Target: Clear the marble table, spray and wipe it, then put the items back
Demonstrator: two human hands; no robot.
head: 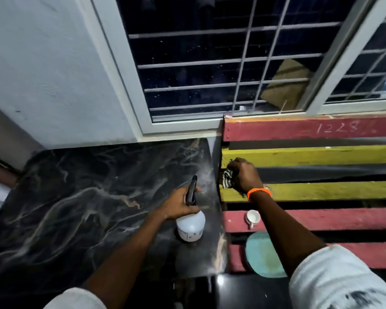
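Observation:
The black marble table (76,197) with pale veins fills the lower left. My left hand (178,204) grips the neck of a white spray bottle (191,226) with a black nozzle, standing near the table's right edge. A faint mist hangs above the nozzle. My right hand (245,175), with an orange band on its wrist, is closed on a black-and-white striped cloth (227,179) over the slatted bench to the right. A small white cup (252,217) and a teal plate (263,255) lie on the bench under my right forearm.
A bench of red and yellow wooden slats (321,190) stands against the table's right side. A barred window (210,63) rises behind both. A white wall (42,63) closes the far left. A glossy dark floor (243,291) shows below.

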